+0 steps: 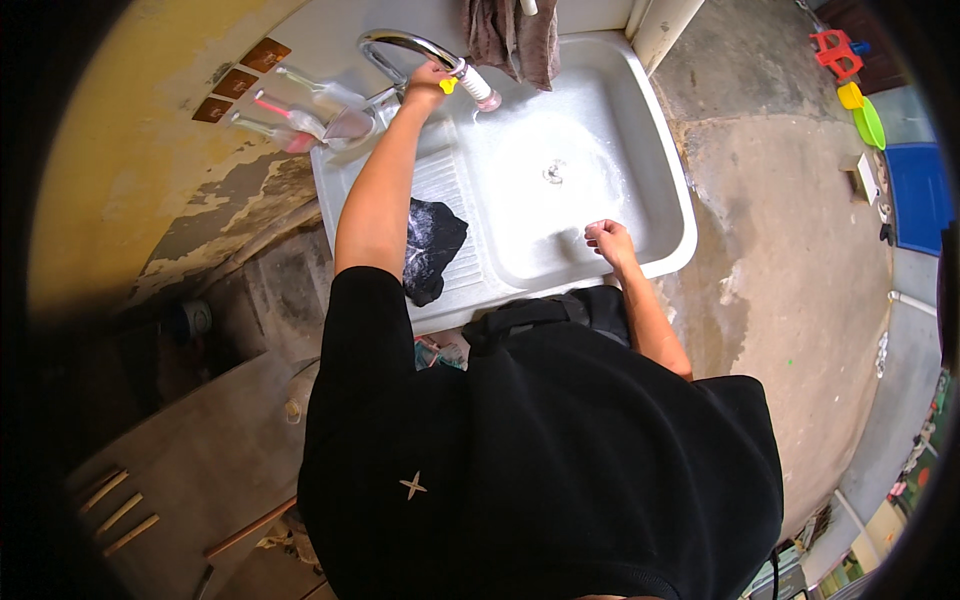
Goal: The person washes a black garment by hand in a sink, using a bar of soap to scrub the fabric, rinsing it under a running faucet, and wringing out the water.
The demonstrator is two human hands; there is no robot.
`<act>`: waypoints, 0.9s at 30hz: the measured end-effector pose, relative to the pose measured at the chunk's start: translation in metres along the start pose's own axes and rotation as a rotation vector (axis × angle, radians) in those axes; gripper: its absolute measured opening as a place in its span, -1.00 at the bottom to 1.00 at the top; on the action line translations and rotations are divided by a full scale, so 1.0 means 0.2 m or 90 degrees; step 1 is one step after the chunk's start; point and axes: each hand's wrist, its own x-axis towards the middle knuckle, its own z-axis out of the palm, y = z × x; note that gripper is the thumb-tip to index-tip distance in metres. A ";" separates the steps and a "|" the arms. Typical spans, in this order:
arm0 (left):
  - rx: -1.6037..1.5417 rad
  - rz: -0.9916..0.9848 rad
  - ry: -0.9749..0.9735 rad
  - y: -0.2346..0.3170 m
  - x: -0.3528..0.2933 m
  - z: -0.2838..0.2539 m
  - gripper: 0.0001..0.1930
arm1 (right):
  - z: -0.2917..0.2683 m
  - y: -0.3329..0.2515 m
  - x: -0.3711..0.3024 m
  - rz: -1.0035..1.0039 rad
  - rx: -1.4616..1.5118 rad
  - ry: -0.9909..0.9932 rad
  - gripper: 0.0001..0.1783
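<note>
From the drain (553,172), the left hand (425,88) is at 10 o'clock by the faucet (418,41), grip unclear; the right hand (610,243), at 5, has half-open, empty fingers; dark cloth (437,245) lies at 8; too sharp a faucet turn could splash the basin (641,150) over

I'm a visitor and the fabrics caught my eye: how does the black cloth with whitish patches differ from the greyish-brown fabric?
The black cloth with whitish patches lies crumpled on the ribbed pale drainboard; the greyish-brown fabric hangs in folds at the back of the pale basin. The black cloth is darker, its whitish patches standing out; the greyish-brown fabric shows no such patches. Neither is held by a hand.
</note>
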 end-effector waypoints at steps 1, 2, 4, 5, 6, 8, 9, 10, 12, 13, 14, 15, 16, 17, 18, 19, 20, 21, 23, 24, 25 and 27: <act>0.138 0.100 0.059 0.00 -0.01 0.00 -0.61 | 0.00 0.02 0.01 0.001 0.001 -0.001 -0.86; 0.138 0.099 0.059 -0.01 -0.03 0.01 -0.61 | 0.00 0.05 0.03 -0.007 -0.030 -0.009 -0.86; 0.401 0.206 0.236 0.02 -0.12 0.05 -0.54 | 0.01 0.06 0.00 -0.006 -0.060 -0.018 -0.86; 0.410 0.172 0.124 0.03 -0.13 0.04 -0.38 | 0.02 0.08 -0.03 -0.092 -0.224 0.056 -0.84; 0.412 0.163 0.130 -0.03 -0.13 0.02 -0.38 | 0.05 0.04 -0.07 -0.189 -0.390 0.122 -0.82; 0.364 0.091 -0.029 -0.10 -0.13 0.01 -0.22 | 0.07 0.01 -0.11 -0.163 -0.392 0.075 -0.81; 0.438 0.081 -0.037 -0.07 -0.15 0.03 -0.10 | 0.06 0.01 -0.10 -0.176 -0.404 0.050 -0.80; 0.438 0.075 -0.034 -0.11 -0.15 0.03 -0.10 | 0.07 0.01 -0.10 -0.196 -0.417 0.019 -0.80; 0.391 0.131 0.013 -0.21 -0.12 0.04 -0.10 | 0.09 0.00 -0.08 -0.199 -0.447 0.005 -0.80; 0.390 0.131 0.006 -0.20 -0.12 0.06 -0.10 | 0.08 0.02 -0.08 -0.193 -0.476 0.000 -0.79; 0.386 0.108 -0.007 -0.15 -0.14 0.06 -0.09 | 0.08 0.02 -0.08 -0.191 -0.478 -0.001 -0.79; 0.382 0.086 -0.020 -0.12 -0.14 0.07 -0.09 | 0.08 0.03 -0.08 -0.181 -0.477 0.002 -0.80; 0.379 0.084 -0.017 -0.13 -0.14 0.06 -0.09 | 0.08 0.02 -0.07 -0.176 -0.479 0.004 -0.80; 0.376 0.083 -0.020 -0.15 -0.12 0.06 -0.08 | 0.08 0.02 -0.08 -0.179 -0.482 0.003 -0.80; 0.374 0.082 -0.024 -0.17 -0.12 0.05 -0.07 | 0.08 0.03 -0.08 -0.180 -0.481 0.002 -0.81; 0.372 0.085 -0.022 -0.17 -0.11 0.05 -0.07 | 0.08 0.02 -0.08 -0.182 -0.476 0.004 -0.81; 0.374 0.088 -0.029 -0.18 -0.11 0.05 -0.06 | 0.08 0.02 -0.08 -0.184 -0.476 0.007 -0.81; 0.375 0.091 -0.035 -0.18 -0.11 0.06 -0.05 | 0.08 0.01 -0.08 -0.183 -0.485 0.009 -0.81; 0.375 0.091 -0.033 -0.17 -0.11 0.07 -0.04 | 0.08 0.01 -0.08 -0.181 -0.491 0.012 -0.81; 0.374 0.088 -0.031 -0.17 -0.10 0.07 -0.04 | 0.07 0.02 -0.08 -0.177 -0.487 0.009 -0.80; 0.375 0.089 -0.029 -0.18 -0.10 0.07 -0.04 | 0.08 0.02 -0.08 -0.175 -0.484 0.005 -0.80; 0.365 0.111 -0.048 -0.20 -0.07 0.06 -0.04 | 0.08 0.01 -0.07 -0.185 -0.481 0.007 -0.80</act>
